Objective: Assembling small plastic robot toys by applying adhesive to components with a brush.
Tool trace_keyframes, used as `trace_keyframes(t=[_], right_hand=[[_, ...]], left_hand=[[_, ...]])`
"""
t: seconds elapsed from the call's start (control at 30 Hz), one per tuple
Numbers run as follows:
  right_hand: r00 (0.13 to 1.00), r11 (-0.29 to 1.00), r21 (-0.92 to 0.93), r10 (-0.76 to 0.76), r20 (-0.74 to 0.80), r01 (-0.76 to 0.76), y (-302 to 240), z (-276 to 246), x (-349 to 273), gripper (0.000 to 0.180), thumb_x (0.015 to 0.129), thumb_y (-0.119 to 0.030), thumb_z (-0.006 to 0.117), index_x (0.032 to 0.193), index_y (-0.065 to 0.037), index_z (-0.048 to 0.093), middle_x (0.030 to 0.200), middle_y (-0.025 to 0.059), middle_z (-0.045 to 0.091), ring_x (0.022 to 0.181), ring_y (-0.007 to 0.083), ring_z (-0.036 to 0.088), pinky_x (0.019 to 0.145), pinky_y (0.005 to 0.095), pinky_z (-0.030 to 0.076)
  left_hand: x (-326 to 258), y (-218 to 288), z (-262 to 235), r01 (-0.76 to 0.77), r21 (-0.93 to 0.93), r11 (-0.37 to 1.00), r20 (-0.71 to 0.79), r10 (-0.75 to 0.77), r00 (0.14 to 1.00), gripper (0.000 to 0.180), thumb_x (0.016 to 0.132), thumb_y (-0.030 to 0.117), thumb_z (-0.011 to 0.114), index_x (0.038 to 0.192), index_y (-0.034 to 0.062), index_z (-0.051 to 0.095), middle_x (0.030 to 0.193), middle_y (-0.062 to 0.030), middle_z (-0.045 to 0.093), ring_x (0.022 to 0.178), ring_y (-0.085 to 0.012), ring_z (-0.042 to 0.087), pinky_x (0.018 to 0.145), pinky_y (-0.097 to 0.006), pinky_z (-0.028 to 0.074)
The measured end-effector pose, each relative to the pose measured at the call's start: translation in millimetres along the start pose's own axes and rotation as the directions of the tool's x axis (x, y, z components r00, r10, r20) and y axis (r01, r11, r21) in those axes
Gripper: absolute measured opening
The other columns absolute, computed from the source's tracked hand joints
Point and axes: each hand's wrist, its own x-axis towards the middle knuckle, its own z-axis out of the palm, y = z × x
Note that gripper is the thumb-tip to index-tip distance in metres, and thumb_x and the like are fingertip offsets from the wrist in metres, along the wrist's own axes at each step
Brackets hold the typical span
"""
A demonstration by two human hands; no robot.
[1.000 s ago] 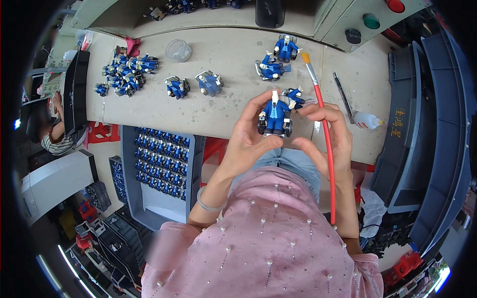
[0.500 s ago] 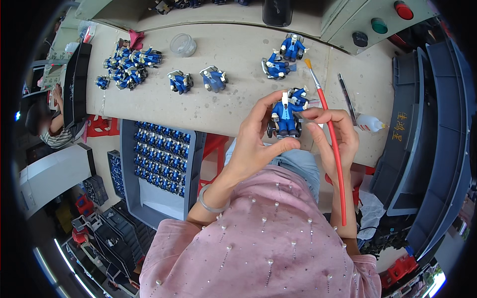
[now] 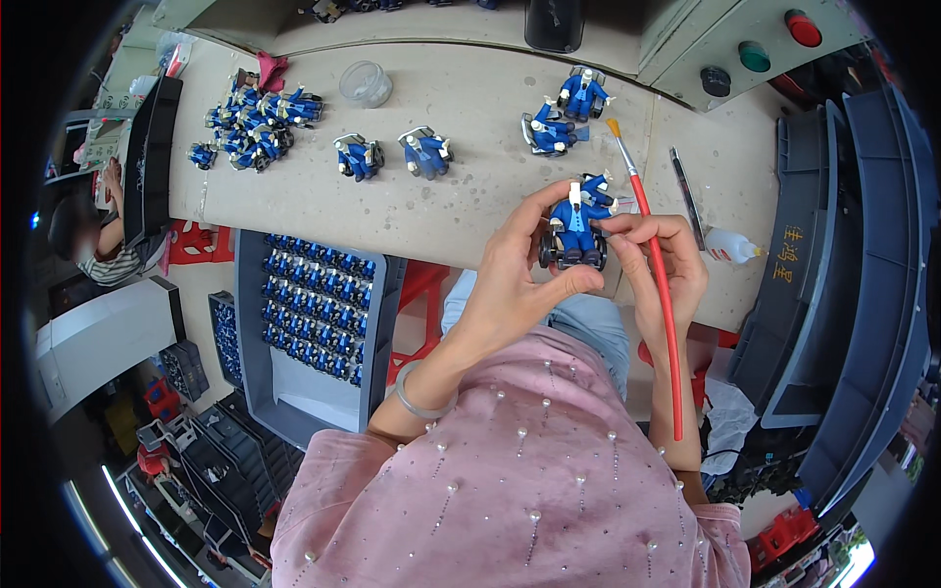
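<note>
My left hand (image 3: 517,277) is closed around a small toy figurine (image 3: 575,235) in a blue suit, seated in a dark-wheeled chair and facing up toward me. My right hand (image 3: 662,257) grips a red-handled paintbrush (image 3: 668,328) between its fingers, bristles pointing away over the table. Its thumb and fingertips also meet the figurine's outstretched arm. Just beyond the held toy, a similar figurine (image 3: 594,184) is partly hidden. Farther off stand a pair of blue figurines, one upright (image 3: 584,93) and one tipped sideways (image 3: 549,132).
Two figurines (image 3: 426,155) and a clustered pile (image 3: 257,122) occupy the table's left, near a clear plastic cup (image 3: 365,85). At right lie a thin dark brush (image 3: 688,196) and a white bottle (image 3: 731,245). A grey crate (image 3: 377,343) holds rows of figurines below the table's edge.
The held figurine has moved slightly to the right and its chair has turned a little. Both hands keep nearly the same grip, and the paintbrush stays in my right hand.
</note>
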Motion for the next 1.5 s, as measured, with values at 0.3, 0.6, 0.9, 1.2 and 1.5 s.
trace_keyframes(t=[0.3, 0.6, 0.9, 1.2, 1.5], right_hand=[[0.999, 0.999, 0.009, -0.038, -0.008, 0.038, 0.7, 0.2, 1.7, 0.017, 0.083, 0.011, 0.062, 0.095, 0.002, 0.054, 0.100, 0.0141, 0.063, 0.093, 0.0147, 0.060, 0.081, 0.0267, 0.050], [0.998, 0.998, 0.006, -0.065, 0.000, 0.065, 1.3, 0.6, 2.9, 0.021, 0.081, 0.013, 0.063, 0.096, 0.001, 0.054, 0.100, 0.0143, 0.062, 0.095, 0.0176, 0.061, 0.084, 0.0283, 0.050], [1.000, 1.000, -0.001, -0.012, 0.004, 0.012, 0.6, -0.1, 4.5, 0.014, 0.088, 0.009, 0.056, 0.100, 0.003, 0.053, 0.103, 0.0152, 0.063, 0.096, 0.0174, 0.062, 0.088, 0.0292, 0.050], [1.000, 1.000, 0.022, 0.012, 0.025, -0.013, 2.3, 3.6, 3.4, 0.015, 0.087, 0.009, 0.056, 0.100, 0.003, 0.054, 0.102, 0.0146, 0.063, 0.096, 0.0168, 0.062, 0.088, 0.0287, 0.049], [0.999, 0.999, -0.018, 0.028, 0.029, -0.027, 0.2, 3.9, 3.2, 0.013, 0.088, 0.008, 0.058, 0.100, 0.003, 0.054, 0.100, 0.0138, 0.064, 0.094, 0.0150, 0.061, 0.085, 0.0275, 0.048]], left_hand=[[5.0, -0.7, -0.1, -0.129, 0.007, 0.992, 0.006, 0.129, 0.992, 0.078, 0.068, 0.012, 0.081, 0.136, 0.0041, 0.042, 0.112, -0.0076, 0.054, 0.098, -0.0146, 0.052, 0.083, -0.027, 0.045], [7.4, 1.8, -3.0, -0.134, 0.080, 0.988, 0.012, 0.134, 0.991, 0.076, 0.065, 0.003, 0.078, 0.133, 0.0096, 0.047, 0.111, -0.0062, 0.052, 0.096, -0.0169, 0.052, 0.082, -0.026, 0.044], [6.5, 3.4, -5.5, 0.049, -0.259, 0.965, 0.011, -0.047, 0.999, 0.068, 0.078, 0.013, 0.077, 0.134, -0.0008, 0.041, 0.113, -0.0079, 0.056, 0.101, -0.0120, 0.054, 0.089, -0.027, 0.044], [5.0, 4.8, -8.9, 0.136, -0.336, 0.932, 0.041, -0.130, 0.991, 0.067, 0.079, 0.012, 0.076, 0.134, -0.0021, 0.041, 0.115, -0.0087, 0.055, 0.103, -0.0116, 0.053, 0.090, -0.026, 0.045], [3.4, 3.2, -5.9, 0.010, -0.139, 0.990, -0.012, -0.012, 1.000, 0.073, 0.073, 0.010, 0.081, 0.134, -0.0003, 0.042, 0.113, -0.0077, 0.057, 0.102, -0.0120, 0.055, 0.090, -0.026, 0.045]])
